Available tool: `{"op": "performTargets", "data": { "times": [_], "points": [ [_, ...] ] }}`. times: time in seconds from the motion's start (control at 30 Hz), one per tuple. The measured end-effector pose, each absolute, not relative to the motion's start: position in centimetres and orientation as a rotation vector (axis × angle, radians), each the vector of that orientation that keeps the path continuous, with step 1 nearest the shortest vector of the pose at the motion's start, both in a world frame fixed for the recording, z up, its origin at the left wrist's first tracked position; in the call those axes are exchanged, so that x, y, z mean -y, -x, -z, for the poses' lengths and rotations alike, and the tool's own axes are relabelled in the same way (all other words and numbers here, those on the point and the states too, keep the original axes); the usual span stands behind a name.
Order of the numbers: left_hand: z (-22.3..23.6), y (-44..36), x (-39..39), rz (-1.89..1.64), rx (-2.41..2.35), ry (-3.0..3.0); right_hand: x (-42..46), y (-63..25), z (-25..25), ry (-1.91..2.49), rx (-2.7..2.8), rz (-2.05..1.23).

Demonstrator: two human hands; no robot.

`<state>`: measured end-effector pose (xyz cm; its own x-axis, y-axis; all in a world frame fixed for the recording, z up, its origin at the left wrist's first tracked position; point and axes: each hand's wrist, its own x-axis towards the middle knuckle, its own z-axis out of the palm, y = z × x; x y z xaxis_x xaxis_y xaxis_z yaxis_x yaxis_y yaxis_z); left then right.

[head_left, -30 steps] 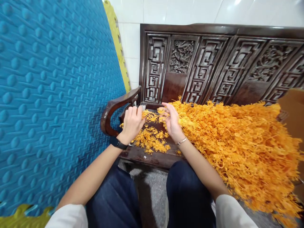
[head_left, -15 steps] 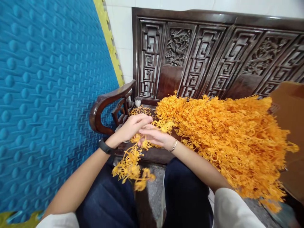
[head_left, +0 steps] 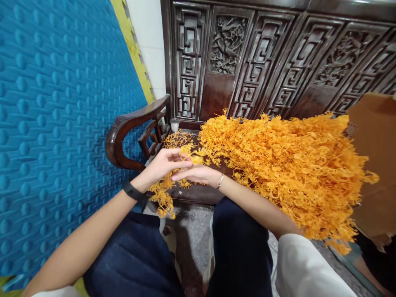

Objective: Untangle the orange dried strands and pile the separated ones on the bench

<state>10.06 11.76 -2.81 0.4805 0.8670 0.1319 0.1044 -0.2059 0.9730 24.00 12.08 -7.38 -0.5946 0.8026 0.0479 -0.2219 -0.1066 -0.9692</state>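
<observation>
Orange strands have swung up closer beneath the left hand, whose thumb and fingers I see pinching them; the right hand stretches its fingers together, any grip unclear to me, beside the orange pile.

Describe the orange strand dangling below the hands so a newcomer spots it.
Find the dark carved bench, with a big orange heap on its right. Left of that heap, the left hand and right hand are close together. The orange strand is the small piece hanging free beneath the left hand, while the heap lies piled.
</observation>
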Motion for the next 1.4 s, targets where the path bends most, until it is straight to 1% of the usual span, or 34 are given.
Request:
{"op": "performTargets", "data": {
  "times": [0.07, 0.13, 0.23, 0.37, 0.53, 0.63, 0.77, 0.87, 1.0, 1.1, 1.27, 1.4],
  "points": [
    [2.9, -9.4, -12.0, -1.031, -0.905, -1.553, -12.5, -24.3, 7.6, 0.697, 1.335, -1.857],
    [3.1, -8.7, -12.5, -1.080, -0.955, -1.518, -12.9, -24.8, 7.3, 0.734, 1.238, -1.836],
    [3.4, -7.8, -13.3, -1.044, -1.028, -1.538, -13.4, -25.9, 6.4, 0.738, 1.218, -1.673],
    [3.8, -7.4, -14.1, -1.034, -1.061, -1.586, -13.2, -26.6, 5.5, 0.754, 1.368, -1.518],
    [3.8, -8.1, -14.6, -0.983, -1.024, -1.670, -13.3, -26.5, 5.7, 0.839, 1.479, -1.246],
    [3.5, -8.8, -14.5, -0.978, -0.989, -1.654, -13.6, -26.7, 5.9, 0.827, 1.465, -1.172],
    [3.2, -9.9, -14.6, -0.903, -1.065, -1.627, -13.9, -27.1, 5.9, 0.828, 1.465, -1.083],
    [3.2, -10.6, -14.9, -0.893, -1.083, -1.636, -14.0, -27.5, 5.8, 0.803, 1.438, -1.064],
    [3.3, -11.5, -15.5, -1.048, -1.036, -1.560, -14.2, -28.1, 5.8, 0.845, 1.401, -1.042],
    [3.3, -12.0, -15.7, -1.098, -1.032, -1.435, -14.5, -28.5, 5.9, 0.876, 1.423, -1.039],
    [3.1, -12.4, -15.6, -1.004, -0.973, -1.357, -15.0, -29.0, 6.1, 0.869, 1.361, -1.124],
    [3.0, -12.5, -15.7, -1.003, -0.955, -1.447, -15.2, -29.1, 6.2, 0.851, 1.365, -1.161]
  ]
}}
